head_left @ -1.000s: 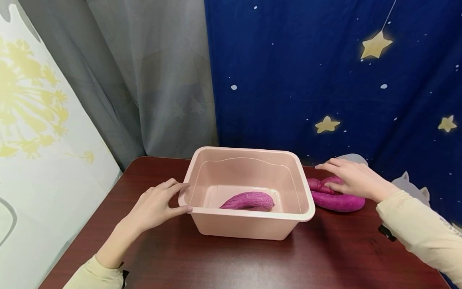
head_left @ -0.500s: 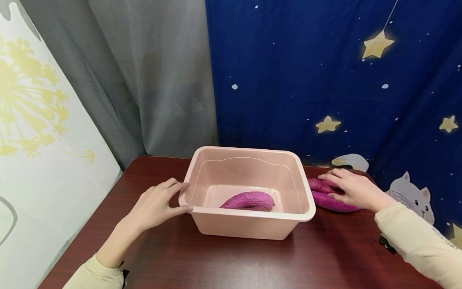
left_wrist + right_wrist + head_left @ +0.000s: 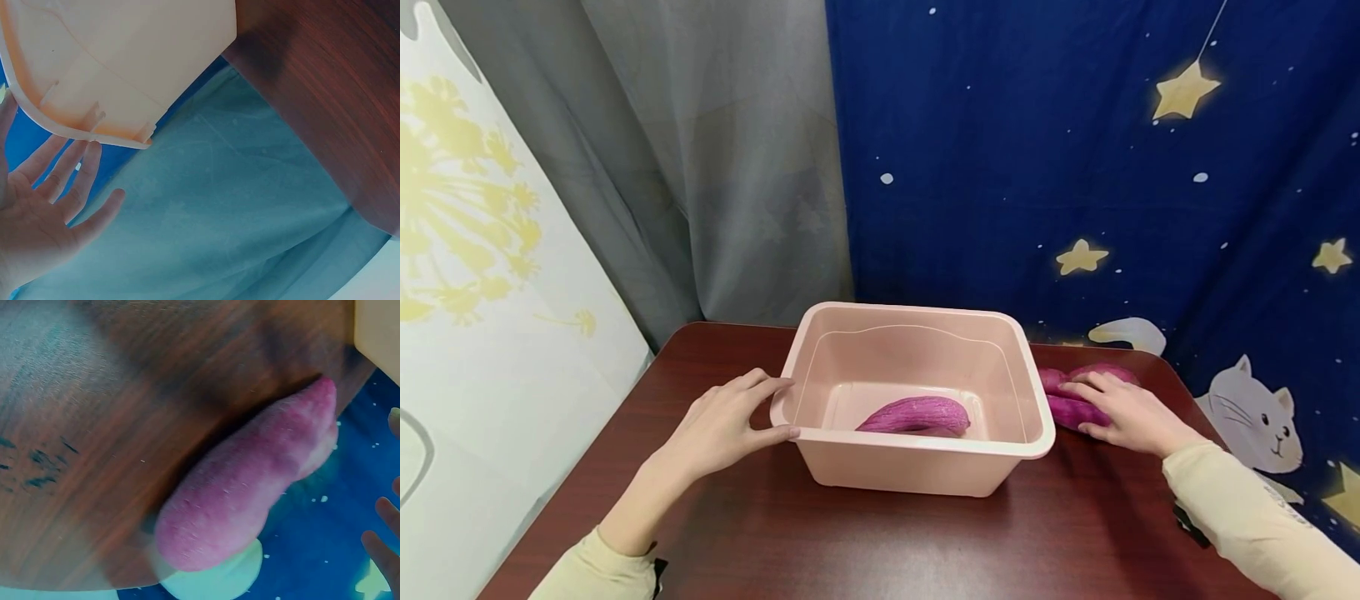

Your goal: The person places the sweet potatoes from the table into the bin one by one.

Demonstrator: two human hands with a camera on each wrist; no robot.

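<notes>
A pink plastic basin [image 3: 917,467] stands on the table, with one purple sweet potato [image 3: 921,414] lying on its floor. My left hand [image 3: 715,429] touches the basin's left rim near the front corner. In the left wrist view its fingers [image 3: 87,172] are spread, fingertips right under the rim. To the right of the basin, my right hand [image 3: 1131,414] reaches over the front sweet potato [image 3: 1071,411] and covers its right part. Behind that lie a reddish sweet potato [image 3: 1051,380] and another sweet potato [image 3: 1112,369]. The right wrist view shows spread right fingers [image 3: 381,550].
The dark red wooden table [image 3: 887,550] ends at a grey curtain [image 3: 760,167] and a blue starry curtain [image 3: 955,208]. A white panel with yellow prints [image 3: 497,375] stands along the left side.
My right hand has come down and forward from above the back sweet potatoes to over the front one. The left hand and the basin hold their place.
</notes>
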